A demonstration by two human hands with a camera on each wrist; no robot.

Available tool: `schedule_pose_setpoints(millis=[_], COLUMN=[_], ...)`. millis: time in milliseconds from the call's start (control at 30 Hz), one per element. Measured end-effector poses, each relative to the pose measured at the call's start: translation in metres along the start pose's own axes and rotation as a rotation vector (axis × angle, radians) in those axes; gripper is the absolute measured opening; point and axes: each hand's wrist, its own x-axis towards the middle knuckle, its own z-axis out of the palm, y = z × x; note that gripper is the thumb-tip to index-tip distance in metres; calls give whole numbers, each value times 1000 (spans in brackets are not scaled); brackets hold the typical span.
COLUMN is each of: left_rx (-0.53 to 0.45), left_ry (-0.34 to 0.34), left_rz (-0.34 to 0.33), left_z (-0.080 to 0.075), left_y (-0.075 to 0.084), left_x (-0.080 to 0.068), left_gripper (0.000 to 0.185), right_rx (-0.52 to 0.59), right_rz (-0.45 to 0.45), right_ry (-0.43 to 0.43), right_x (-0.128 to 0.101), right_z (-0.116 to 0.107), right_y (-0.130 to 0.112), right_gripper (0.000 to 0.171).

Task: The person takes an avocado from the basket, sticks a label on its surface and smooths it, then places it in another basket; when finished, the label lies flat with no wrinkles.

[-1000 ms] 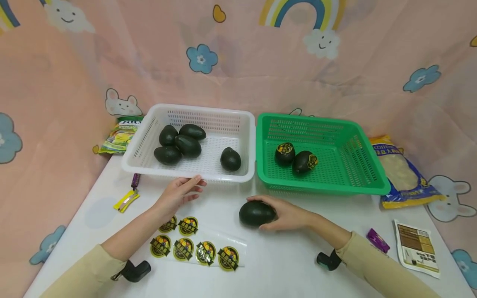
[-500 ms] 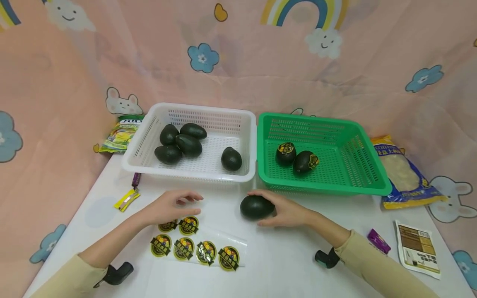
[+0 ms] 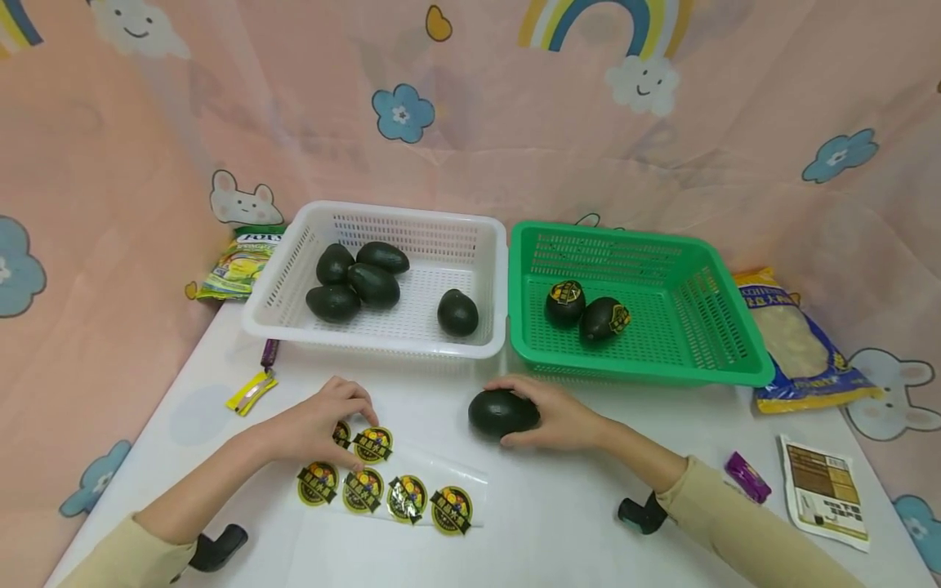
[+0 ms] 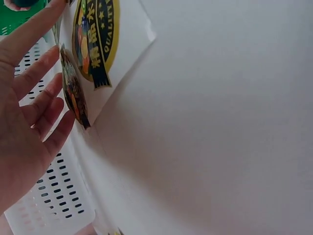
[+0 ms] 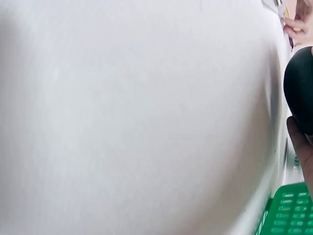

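- Altogether five bare avocados lie in the white basket [image 3: 485,245], two labelled ones in the green basket [image 3: 724,327].
- Right hand [image 3: 562,418] grips one avocado [image 3: 502,412] on the counter [image 3: 559,523], long axis left-right.
- Left hand [image 3: 316,425], fingers curled, touches the sticker sheet [image 3: 412,486]; six stickers show.

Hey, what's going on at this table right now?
A person is working at a white table. Their right hand grips a dark green avocado lying on the table in front of the green plastic basket, which holds two avocados with round labels. Their left hand rests on a clear sheet of round yellow-and-black stickers, fingertips at one sticker. The white plastic basket holds five unlabelled avocados.
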Motion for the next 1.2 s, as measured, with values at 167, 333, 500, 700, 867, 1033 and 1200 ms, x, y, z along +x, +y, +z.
schedule_pose_setpoints(millis=[167, 333, 500, 700, 867, 1033, 1200], left_rx=[0, -9, -52, -104, -147, -204, -230], left_ry=[10, 11, 3, 12, 38, 37, 48], left_rz=[3, 3, 14, 47, 106, 231, 344], left_z=[3, 5, 6, 8, 12, 18, 24], left_y=[-1, 0, 6, 16, 27, 38, 45], left_x=[1, 1, 3, 10, 19, 32, 39], left_gripper=[45, 50, 52, 51, 48, 47, 46], right_rx=[2, -16, -53, -103, -136, -307, -428], right_rz=[10, 12, -26, -239, -453, -404, -317], right_ry=[-39, -26, -7, 105, 247, 302, 271], right_x=[0, 2, 4, 6, 11, 14, 14], right_z=[4, 2, 0, 3, 13, 25, 33], right_y=[-4, -6, -6, -14, -40, -61, -68], right_gripper=[71, 77, 76, 53, 20, 15, 19])
